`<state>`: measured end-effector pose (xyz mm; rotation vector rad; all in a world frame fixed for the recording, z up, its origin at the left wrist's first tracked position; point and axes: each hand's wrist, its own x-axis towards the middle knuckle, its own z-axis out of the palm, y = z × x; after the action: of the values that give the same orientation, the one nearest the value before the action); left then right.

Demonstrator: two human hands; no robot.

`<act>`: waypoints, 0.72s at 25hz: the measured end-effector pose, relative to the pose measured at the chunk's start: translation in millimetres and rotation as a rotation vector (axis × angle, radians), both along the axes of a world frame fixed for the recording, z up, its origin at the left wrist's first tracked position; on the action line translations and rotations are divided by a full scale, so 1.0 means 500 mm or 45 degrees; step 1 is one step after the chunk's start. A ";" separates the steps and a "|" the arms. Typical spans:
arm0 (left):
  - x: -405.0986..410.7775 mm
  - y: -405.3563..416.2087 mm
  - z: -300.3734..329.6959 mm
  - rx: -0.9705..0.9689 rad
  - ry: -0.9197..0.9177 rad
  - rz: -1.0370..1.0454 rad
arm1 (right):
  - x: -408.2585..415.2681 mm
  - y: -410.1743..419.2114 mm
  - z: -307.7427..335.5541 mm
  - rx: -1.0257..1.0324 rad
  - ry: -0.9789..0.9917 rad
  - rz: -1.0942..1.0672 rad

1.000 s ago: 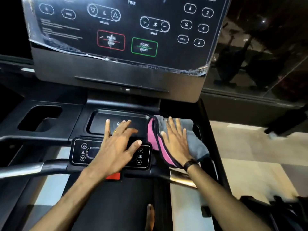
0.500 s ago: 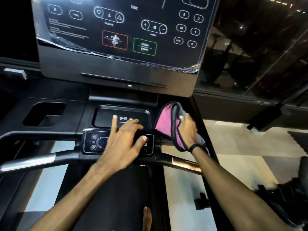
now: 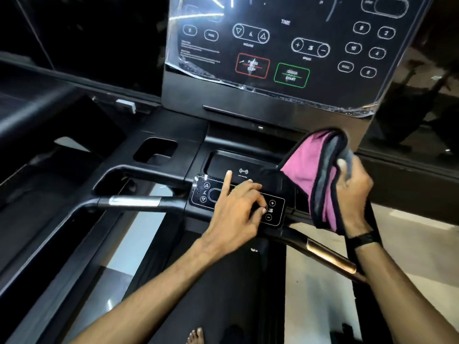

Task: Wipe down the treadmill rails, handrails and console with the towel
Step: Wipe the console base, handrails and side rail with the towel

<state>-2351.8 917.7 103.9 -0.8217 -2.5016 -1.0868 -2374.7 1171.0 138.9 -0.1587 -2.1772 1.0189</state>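
A pink and grey towel [image 3: 311, 175] hangs bunched in the air at the right of the treadmill's small control panel [image 3: 211, 194]; my right hand [image 3: 352, 192] grips it, lifted off the tray. My left hand [image 3: 238, 209] rests on that panel with the forefinger stretched forward and the other fingers bent on the buttons. The big console [image 3: 285, 53], covered in a wrinkled plastic film, stands above. A handrail with a shiny grip [image 3: 134, 202] runs to the left, and another handrail [image 3: 327, 256] slants down at the right.
A cup holder recess [image 3: 155, 150] sits at the left of the phone tray [image 3: 238, 165]. The black belt [image 3: 223, 294] runs below, with a bare foot [image 3: 196, 336] on it. Pale floor tiles [image 3: 409, 244] lie to the right, dark glass behind.
My right hand went from lying flat on the towel to gripping it and lifting it up off the tray. My left hand stayed on the small panel; the view shifted left.
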 end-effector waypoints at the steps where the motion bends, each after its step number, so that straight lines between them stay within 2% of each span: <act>1: 0.011 -0.005 -0.003 0.025 0.009 0.041 | 0.021 -0.007 0.013 0.039 0.077 -0.034; 3: 0.044 -0.015 -0.012 0.076 0.018 0.129 | 0.058 -0.040 0.008 0.149 0.120 -0.023; 4: 0.065 -0.021 -0.022 0.086 -0.005 0.152 | 0.069 -0.067 -0.014 0.312 0.077 0.046; 6: 0.106 -0.034 -0.043 0.025 -0.086 0.123 | 0.066 -0.123 -0.082 0.726 -0.221 0.211; 7: 0.125 -0.038 -0.053 -0.035 -0.135 0.100 | 0.054 -0.145 -0.117 0.848 -0.386 0.218; 9: 0.152 -0.055 -0.068 -0.082 -0.206 0.116 | 0.024 -0.182 -0.144 0.919 -0.543 0.126; 11: 0.151 -0.084 -0.073 -0.038 -0.265 0.200 | -0.006 -0.215 -0.134 1.045 -0.523 0.032; 14: 0.129 -0.135 -0.067 0.064 -0.299 0.285 | -0.046 -0.285 -0.117 1.225 -0.475 0.061; 18: 0.096 -0.224 -0.058 0.203 -0.243 0.352 | -0.095 -0.450 -0.102 1.276 -0.467 0.138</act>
<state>-2304.0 805.8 74.8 -0.3287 -2.5402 -1.2944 -2422.0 946.2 87.7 0.2637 -2.7844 -0.1583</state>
